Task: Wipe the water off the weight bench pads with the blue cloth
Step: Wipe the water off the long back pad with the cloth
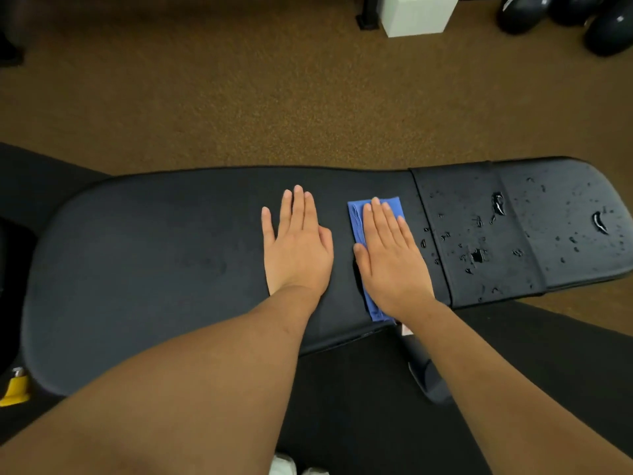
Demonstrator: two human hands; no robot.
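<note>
A black weight bench runs across the view, with a long back pad [154,262] on the left and a shorter seat pad [555,207] on the right. Water drops and small puddles [479,255] lie on the seat pad and on the pad's right end. A folded blue cloth [358,217] lies flat on the long pad near the seam. My right hand [390,255] presses on the cloth with straight fingers. My left hand [298,248] rests flat on the bare pad just left of it.
Brown carpet [274,97] lies beyond the bench. A white box [416,13] and dark round weights [606,29] stand at the far right. A yellow part [15,389] shows at the lower left, and a black mat lies under the bench.
</note>
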